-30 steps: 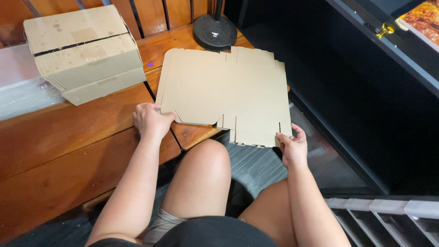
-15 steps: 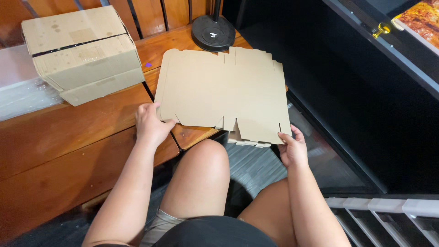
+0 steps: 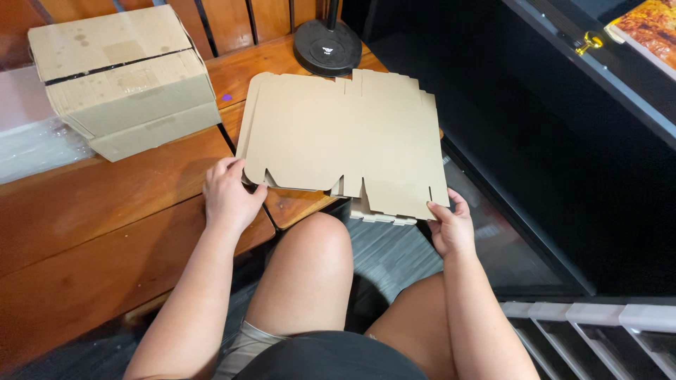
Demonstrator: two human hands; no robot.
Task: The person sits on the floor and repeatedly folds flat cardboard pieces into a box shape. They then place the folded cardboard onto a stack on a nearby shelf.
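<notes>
Flat cardboard sheet (image 3: 345,141) lies level, long axis left-right, notched edge toward person.

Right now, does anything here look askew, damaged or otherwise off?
The flat cardboard blank hangs past the wooden table edge, held at its near corners by the left hand and right hand. The cardboard box looks spotted and sits askew.

A reddish-brown wooden worktop (image 3: 105,225) with a slatted back fills the left. A black cabinet (image 3: 563,176) stands right. Grey floor (image 3: 394,257) lies below.
</notes>
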